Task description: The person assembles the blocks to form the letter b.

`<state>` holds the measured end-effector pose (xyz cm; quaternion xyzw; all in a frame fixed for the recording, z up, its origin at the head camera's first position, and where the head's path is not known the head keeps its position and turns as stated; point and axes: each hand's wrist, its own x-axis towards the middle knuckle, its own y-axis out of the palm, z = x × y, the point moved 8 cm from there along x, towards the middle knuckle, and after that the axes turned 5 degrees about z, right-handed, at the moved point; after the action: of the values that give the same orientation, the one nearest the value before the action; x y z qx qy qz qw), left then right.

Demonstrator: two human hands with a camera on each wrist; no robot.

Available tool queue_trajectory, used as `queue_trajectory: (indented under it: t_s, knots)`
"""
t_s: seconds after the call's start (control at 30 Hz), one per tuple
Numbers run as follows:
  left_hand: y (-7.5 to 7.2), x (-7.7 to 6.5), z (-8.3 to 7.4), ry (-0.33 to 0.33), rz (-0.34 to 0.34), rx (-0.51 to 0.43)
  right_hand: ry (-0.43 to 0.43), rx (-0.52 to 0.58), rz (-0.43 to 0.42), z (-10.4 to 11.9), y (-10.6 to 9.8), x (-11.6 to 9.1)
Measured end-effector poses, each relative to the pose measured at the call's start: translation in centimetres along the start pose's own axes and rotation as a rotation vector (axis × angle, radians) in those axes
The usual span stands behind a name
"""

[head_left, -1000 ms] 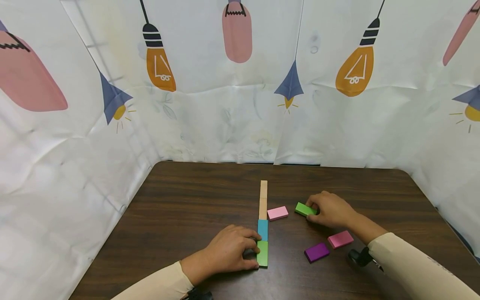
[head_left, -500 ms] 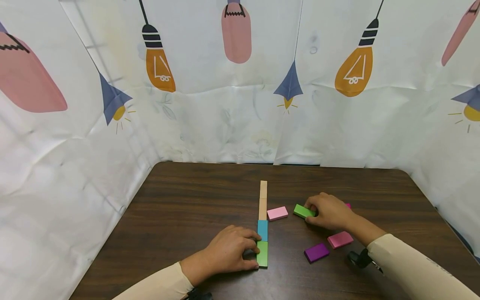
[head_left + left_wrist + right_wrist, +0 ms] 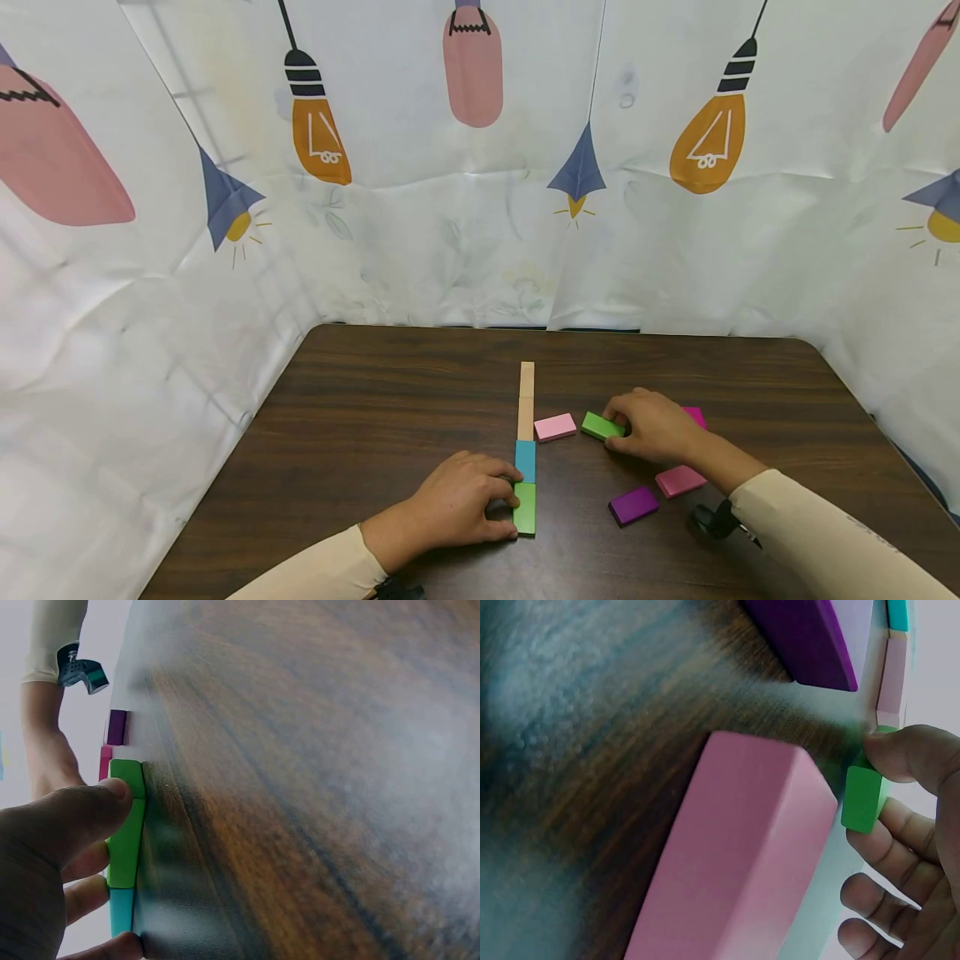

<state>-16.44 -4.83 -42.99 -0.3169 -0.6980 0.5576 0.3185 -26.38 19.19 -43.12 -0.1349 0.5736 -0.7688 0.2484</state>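
Observation:
In the head view, a row of end-to-end blocks runs away from the person: a light green block (image 3: pixel 525 509), a blue block (image 3: pixel 525 462) and two plain wooden blocks (image 3: pixel 527 400). My left hand (image 3: pixel 457 500) rests against the row's left side, its thumb near the close end of the light green block, and fingertips reaching the blue one. My right hand (image 3: pixel 654 427) pinches another green block (image 3: pixel 600 427) between thumb and fingers, lying at or just above the table. Left of that block, a light pink block (image 3: pixel 555 427) sits slanted beside the wooden part of the row.
On the right of the dark wood table (image 3: pixel 360 400) lie a purple block (image 3: pixel 633 506) and a pink block (image 3: pixel 680 481). A magenta block (image 3: pixel 695 416) is partly hidden behind the right hand. A white patterned curtain (image 3: pixel 420 242) surrounds the table's back and sides.
My right hand has drawn the green block slightly left and nearer, toward the light pink block. This uncovers the magenta block behind the hand. The left hand stays in place.

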Motion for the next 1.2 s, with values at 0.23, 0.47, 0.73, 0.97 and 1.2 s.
queue_trajectory:
  t_s: [0.23, 0.47, 0.73, 0.97, 1.2]
  knots:
    - [0.02, -0.03, 0.02, 0.0, -0.002, 0.001, 0.009, -0.004, 0.007, 0.11, 0.26, 0.09]
    - [0.09, -0.01, 0.09, 0.001, 0.001, -0.002, 0.008, -0.001, 0.006, 0.15, 0.44, 0.22]
    - [0.05, -0.04, 0.09, 0.002, 0.003, -0.002, 0.004, -0.006, 0.013, 0.32, 0.6, 0.35]
    - [-0.01, -0.03, 0.01, 0.005, -0.007, 0.005, -0.002, -0.003, 0.013, 0.48, 0.52, 0.31]
    - [0.02, -0.06, 0.01, 0.006, -0.012, 0.008, 0.008, 0.0, 0.018, 0.54, 0.52, 0.29]
